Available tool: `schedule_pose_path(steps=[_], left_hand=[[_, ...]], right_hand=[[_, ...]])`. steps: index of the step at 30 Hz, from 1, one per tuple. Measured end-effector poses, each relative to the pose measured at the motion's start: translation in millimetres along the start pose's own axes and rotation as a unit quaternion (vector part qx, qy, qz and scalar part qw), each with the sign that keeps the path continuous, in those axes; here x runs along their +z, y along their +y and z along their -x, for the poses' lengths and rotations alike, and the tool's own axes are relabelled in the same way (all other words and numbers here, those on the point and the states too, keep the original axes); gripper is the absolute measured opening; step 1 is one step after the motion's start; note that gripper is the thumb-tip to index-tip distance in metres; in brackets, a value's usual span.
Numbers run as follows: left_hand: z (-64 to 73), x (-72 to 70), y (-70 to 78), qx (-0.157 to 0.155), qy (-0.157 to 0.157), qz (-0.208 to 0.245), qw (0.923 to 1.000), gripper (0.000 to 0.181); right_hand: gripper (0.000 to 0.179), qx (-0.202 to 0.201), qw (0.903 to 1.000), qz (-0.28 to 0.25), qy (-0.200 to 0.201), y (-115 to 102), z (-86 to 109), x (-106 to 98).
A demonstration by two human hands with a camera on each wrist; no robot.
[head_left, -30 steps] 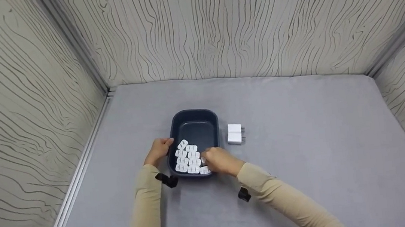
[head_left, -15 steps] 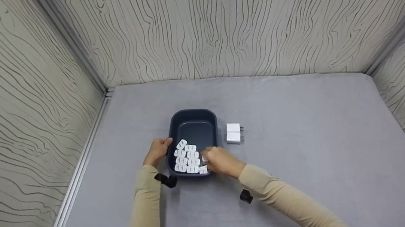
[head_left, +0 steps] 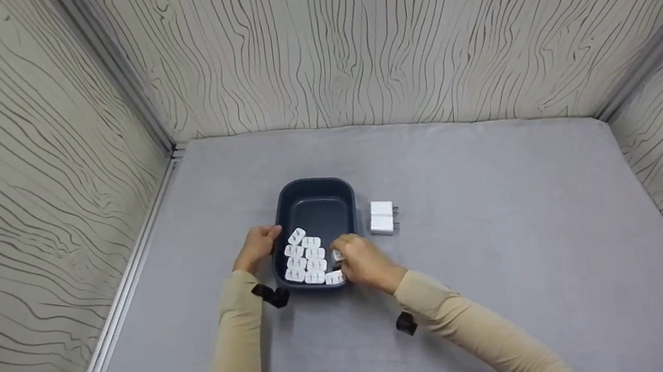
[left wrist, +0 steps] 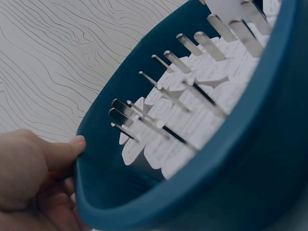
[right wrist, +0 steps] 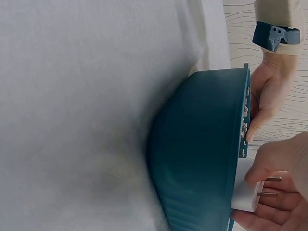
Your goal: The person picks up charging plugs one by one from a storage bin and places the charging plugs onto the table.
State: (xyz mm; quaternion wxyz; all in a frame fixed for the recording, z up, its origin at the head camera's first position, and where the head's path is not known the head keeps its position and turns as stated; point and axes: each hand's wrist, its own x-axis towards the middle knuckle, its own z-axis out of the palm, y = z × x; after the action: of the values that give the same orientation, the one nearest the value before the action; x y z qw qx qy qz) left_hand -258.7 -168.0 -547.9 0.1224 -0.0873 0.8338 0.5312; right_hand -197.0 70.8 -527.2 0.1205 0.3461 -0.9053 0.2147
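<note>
A dark blue rectangular bin point(head_left: 318, 213) holds several white plug-in chargers point(head_left: 305, 259), packed in its near half with their prongs up. My left hand point(head_left: 256, 247) grips the bin's left side; in the left wrist view, its thumb point(left wrist: 67, 150) lies at the rim and the fingers are outside. At the bin's near right side, my right hand point(head_left: 367, 261) pinches a white charger point(right wrist: 246, 185) between thumb and fingers. Its two metal prongs point away from the bin floor in the right wrist view, and its lower end is hidden behind the bin wall.
Two more white chargers point(head_left: 381, 217) lie side by side on the grey cloth point(head_left: 496, 224) right of the bin, prongs pointing right. Wood-patterned panels point(head_left: 317, 46) stand at the back and both sides. The bin's far half shows bare floor.
My right hand has shifted slightly right and away from me, and more of the pinched charger shows beside its fingers. The left hand keeps its grip on the bin.
</note>
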Motion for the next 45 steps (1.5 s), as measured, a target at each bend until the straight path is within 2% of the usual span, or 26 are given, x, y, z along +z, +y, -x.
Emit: schedule_pose_path(steps=[6, 19, 26, 36, 39, 42, 44, 45], left_hand=[[1.6, -0.4, -0.2, -0.005, -0.011, 0.032, 0.9994, 0.033], [-0.1, 0.5, -1.7, 0.003, 0.007, 0.010, 0.9999, 0.034], [-2.2, 1.5, -2.1, 0.003, 0.003, 0.011, 0.9999, 0.038], [2.6, -1.1, 1.4, 0.000, -0.007, 0.004, 1.0000, 0.033], [-0.9, -0.3, 0.6, -0.008, -0.002, -0.011, 0.9999, 0.032], [-10.6, -1.0, -11.6, 0.023, -0.012, -0.011, 0.9996, 0.034], [-31.1, -0.7, -37.0, 0.071, -0.027, 0.005, 0.9971, 0.038], [-36.9, -0.4, -43.3, 0.076, -0.030, 0.002, 0.9967, 0.039]], right_hand=[[0.027, 0.018, 0.9997, -0.013, 0.013, -4, 2.9, -3], [0.028, 0.028, 0.9986, -0.013, 0.042, -1, 5.1, -10], [0.028, 0.045, 0.9971, -0.028, 0.055, 0, 6.1, -15], [0.027, 0.026, 0.9945, -0.008, 0.101, 4, 8.5, -21], [0.028, 0.033, 0.9936, -0.012, 0.108, 6, 9.3, -22], [0.029, 0.045, 0.9924, -0.024, 0.112, 8, 10.6, -23], [0.029, 0.055, 0.9912, -0.034, 0.116, 9, 11.5, -24], [0.029, 0.060, 0.9906, -0.038, 0.117, 9, 11.9, -25]])
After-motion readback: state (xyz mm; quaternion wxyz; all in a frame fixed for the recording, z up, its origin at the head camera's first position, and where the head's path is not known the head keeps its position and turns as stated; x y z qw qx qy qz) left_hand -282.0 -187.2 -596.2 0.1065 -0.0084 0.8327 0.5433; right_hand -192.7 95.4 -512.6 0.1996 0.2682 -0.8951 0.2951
